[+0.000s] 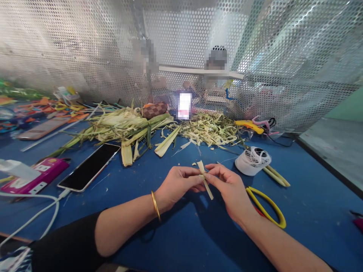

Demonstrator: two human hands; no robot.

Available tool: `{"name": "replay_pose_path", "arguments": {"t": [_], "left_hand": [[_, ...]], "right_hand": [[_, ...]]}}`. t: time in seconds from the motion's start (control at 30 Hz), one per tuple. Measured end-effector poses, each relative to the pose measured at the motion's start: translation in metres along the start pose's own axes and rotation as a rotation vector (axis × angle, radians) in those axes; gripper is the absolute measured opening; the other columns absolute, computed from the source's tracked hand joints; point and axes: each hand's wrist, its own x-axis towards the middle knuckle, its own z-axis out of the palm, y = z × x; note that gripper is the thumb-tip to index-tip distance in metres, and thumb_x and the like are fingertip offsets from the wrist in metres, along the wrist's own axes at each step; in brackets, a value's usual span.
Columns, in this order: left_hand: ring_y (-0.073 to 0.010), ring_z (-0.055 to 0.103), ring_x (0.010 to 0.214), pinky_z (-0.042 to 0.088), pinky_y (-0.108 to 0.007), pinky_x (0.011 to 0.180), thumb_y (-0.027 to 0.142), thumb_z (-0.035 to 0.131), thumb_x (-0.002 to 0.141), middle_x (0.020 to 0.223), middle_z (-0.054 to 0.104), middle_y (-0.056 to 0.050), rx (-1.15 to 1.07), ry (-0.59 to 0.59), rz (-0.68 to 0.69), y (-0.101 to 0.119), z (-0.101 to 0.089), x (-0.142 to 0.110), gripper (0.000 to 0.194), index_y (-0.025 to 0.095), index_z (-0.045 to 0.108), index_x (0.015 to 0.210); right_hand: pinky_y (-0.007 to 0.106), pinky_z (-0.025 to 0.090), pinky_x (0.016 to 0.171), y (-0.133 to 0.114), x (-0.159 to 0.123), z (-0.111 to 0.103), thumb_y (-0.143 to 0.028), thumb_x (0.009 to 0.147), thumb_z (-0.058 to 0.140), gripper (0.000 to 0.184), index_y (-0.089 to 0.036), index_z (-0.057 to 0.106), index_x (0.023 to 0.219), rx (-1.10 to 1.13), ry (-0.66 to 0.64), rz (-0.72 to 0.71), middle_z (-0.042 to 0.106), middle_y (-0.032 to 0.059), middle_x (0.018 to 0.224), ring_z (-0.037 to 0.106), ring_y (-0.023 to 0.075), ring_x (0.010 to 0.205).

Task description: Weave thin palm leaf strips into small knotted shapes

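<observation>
My left hand (180,182) and my right hand (227,187) meet over the blue table (176,234), both pinching a short pale strip of palm leaf (205,180). The strip stands slanted between my fingertips, with its lower end hanging below them. A gold bangle sits on my left wrist. Yellow-handled scissors (268,206) lie just right of my right hand. A white spool of thread (252,160) rests behind them.
A bundle of long green and pale leaves (124,126) and a heap of leaf trimmings (211,130) lie at the back. A black phone (89,166) on a white cable and a pink box (39,175) lie at left. Perforated metal screen stands behind.
</observation>
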Motion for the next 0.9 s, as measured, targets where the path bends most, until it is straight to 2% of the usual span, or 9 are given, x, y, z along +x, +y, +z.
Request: {"name": "replay_pose_path", "arguments": {"t": [0.4, 0.57, 0.67, 0.77, 0.83, 0.9], "left_hand": [[-0.0103, 0.06, 0.056, 0.048, -0.022, 0.06, 0.027, 0.074, 0.064, 0.064, 0.067, -0.004, -0.079, 0.042, -0.094, 0.0, 0.0, 0.001, 0.018, 0.013, 0.071, 0.074], [-0.0101, 0.06, 0.055, 0.048, -0.021, 0.059, 0.027, 0.075, 0.061, 0.064, 0.067, -0.004, -0.086, 0.051, -0.12, 0.001, -0.001, 0.001, 0.021, 0.013, 0.071, 0.075], [-0.0101, 0.06, 0.054, 0.048, -0.021, 0.059, 0.026, 0.074, 0.062, 0.063, 0.067, -0.004, -0.08, 0.06, -0.132, 0.001, -0.001, 0.002, 0.019, 0.013, 0.07, 0.075], [-0.0102, 0.061, 0.054, 0.047, -0.021, 0.058, 0.026, 0.072, 0.064, 0.062, 0.066, -0.004, -0.099, 0.081, -0.151, 0.003, -0.002, 0.002, 0.016, 0.013, 0.068, 0.072], [-0.0102, 0.061, 0.054, 0.046, -0.02, 0.056, 0.026, 0.072, 0.064, 0.062, 0.066, -0.004, -0.124, 0.096, -0.159, 0.005, -0.003, 0.002, 0.015, 0.013, 0.067, 0.07], [-0.0108, 0.062, 0.055, 0.045, -0.019, 0.054, 0.026, 0.072, 0.064, 0.063, 0.066, -0.003, -0.145, 0.101, -0.156, 0.005, -0.003, 0.002, 0.015, 0.013, 0.066, 0.07]], "right_hand": [[0.04, 0.044, 0.083, -0.007, -0.001, 0.001, -0.039, 0.065, 0.069, 0.022, -0.019, 0.059, 0.059, 0.132, -0.079, 0.113, 0.063, 0.0075, 0.1, 0.058, 0.0251, 0.095], [0.041, 0.044, 0.085, -0.005, -0.002, 0.001, -0.038, 0.068, 0.067, 0.022, -0.019, 0.06, 0.06, 0.11, -0.099, 0.095, 0.064, 0.0074, 0.101, 0.058, 0.0254, 0.097], [0.042, 0.043, 0.087, -0.004, -0.001, 0.0, -0.039, 0.072, 0.063, 0.023, -0.02, 0.059, 0.062, 0.024, -0.096, 0.058, 0.065, 0.0073, 0.101, 0.058, 0.0256, 0.098], [0.043, 0.041, 0.091, -0.006, 0.003, -0.007, -0.036, 0.078, 0.058, 0.015, -0.022, 0.063, 0.074, -0.174, -0.034, -0.138, 0.064, 0.0068, 0.103, 0.057, 0.025, 0.101], [0.044, 0.037, 0.095, -0.01, 0.006, -0.015, -0.029, 0.081, 0.056, 0.01, -0.024, 0.064, 0.086, -0.349, -0.019, -0.376, 0.064, 0.0062, 0.104, 0.056, 0.0236, 0.103], [0.045, 0.031, 0.101, -0.015, 0.009, -0.022, -0.021, 0.081, 0.057, 0.016, -0.027, 0.064, 0.094, -0.548, -0.107, -0.619, 0.065, 0.0041, 0.099, 0.058, 0.0215, 0.099]]}}
